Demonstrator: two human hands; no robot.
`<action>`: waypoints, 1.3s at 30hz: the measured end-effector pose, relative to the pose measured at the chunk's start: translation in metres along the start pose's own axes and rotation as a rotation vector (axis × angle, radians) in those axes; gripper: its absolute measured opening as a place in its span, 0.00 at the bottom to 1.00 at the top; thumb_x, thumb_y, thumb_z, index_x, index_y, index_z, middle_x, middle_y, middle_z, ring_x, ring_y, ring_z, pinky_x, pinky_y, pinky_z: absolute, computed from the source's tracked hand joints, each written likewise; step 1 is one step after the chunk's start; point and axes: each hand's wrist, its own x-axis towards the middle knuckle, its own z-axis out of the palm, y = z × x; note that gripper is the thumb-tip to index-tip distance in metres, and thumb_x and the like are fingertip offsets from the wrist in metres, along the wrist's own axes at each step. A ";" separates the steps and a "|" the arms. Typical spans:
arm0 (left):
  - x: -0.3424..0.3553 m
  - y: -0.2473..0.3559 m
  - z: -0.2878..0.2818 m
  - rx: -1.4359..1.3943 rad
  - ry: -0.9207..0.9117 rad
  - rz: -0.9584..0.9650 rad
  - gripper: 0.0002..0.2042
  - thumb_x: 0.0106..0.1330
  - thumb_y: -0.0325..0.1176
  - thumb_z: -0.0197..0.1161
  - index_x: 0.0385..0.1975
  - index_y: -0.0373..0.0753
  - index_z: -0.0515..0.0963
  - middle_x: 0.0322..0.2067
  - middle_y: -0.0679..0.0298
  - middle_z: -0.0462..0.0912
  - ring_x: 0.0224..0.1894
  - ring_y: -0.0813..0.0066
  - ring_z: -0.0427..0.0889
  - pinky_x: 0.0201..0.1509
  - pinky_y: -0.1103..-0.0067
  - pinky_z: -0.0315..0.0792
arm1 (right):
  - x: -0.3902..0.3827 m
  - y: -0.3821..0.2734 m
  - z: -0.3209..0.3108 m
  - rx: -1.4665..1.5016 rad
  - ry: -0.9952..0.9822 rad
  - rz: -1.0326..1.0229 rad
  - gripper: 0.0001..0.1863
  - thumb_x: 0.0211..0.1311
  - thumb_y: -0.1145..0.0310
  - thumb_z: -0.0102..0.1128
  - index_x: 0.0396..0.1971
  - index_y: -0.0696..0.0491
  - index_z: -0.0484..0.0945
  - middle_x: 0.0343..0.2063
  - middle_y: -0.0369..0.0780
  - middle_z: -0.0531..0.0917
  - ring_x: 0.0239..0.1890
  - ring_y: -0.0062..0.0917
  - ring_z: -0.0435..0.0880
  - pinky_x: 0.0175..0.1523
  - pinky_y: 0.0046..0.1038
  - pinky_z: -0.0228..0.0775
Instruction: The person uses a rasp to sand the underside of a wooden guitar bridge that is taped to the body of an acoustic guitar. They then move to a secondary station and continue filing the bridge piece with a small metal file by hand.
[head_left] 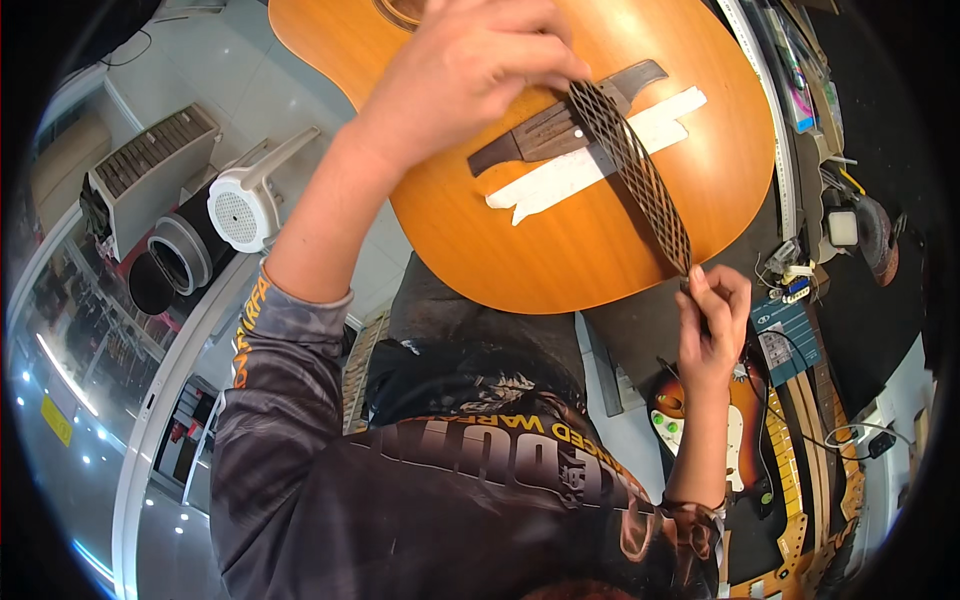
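Observation:
An orange-topped acoustic guitar lies before me, with a dark wooden bridge and two strips of white tape beside it. A long lattice metal rasp crosses the bridge and tape diagonally. My left hand is closed on its upper end, fingertips near the bridge; some fingers are cut off by the top edge. My right hand grips its lower end just past the guitar's edge, with the fingers curled.
A white fan-like appliance, a dark cylinder and a grey slatted box stand at the left. At the right are a sunburst electric guitar, several necks, cables and small tools and parts on a dark surface.

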 end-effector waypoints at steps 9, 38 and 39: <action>0.008 0.009 0.004 -0.021 -0.015 -0.048 0.05 0.63 0.25 0.73 0.37 0.41 0.90 0.38 0.66 0.85 0.45 0.63 0.78 0.53 0.69 0.66 | 0.001 0.009 -0.007 -0.003 0.004 -0.048 0.26 0.57 0.88 0.75 0.54 0.51 0.85 0.45 0.44 0.79 0.36 0.31 0.86 0.36 0.30 0.81; 0.014 0.014 0.010 0.069 -0.048 -0.017 0.06 0.63 0.24 0.73 0.37 0.41 0.91 0.37 0.65 0.85 0.45 0.63 0.79 0.53 0.69 0.67 | 0.003 0.018 -0.006 0.005 0.037 -0.073 0.25 0.57 0.87 0.76 0.54 0.51 0.85 0.45 0.44 0.80 0.32 0.30 0.85 0.33 0.29 0.78; 0.015 0.011 0.010 0.069 -0.048 -0.015 0.06 0.63 0.24 0.73 0.37 0.41 0.91 0.37 0.65 0.85 0.45 0.63 0.79 0.53 0.69 0.67 | 0.004 0.018 -0.006 0.004 0.039 -0.072 0.25 0.57 0.87 0.76 0.54 0.51 0.85 0.45 0.44 0.80 0.32 0.30 0.85 0.33 0.29 0.78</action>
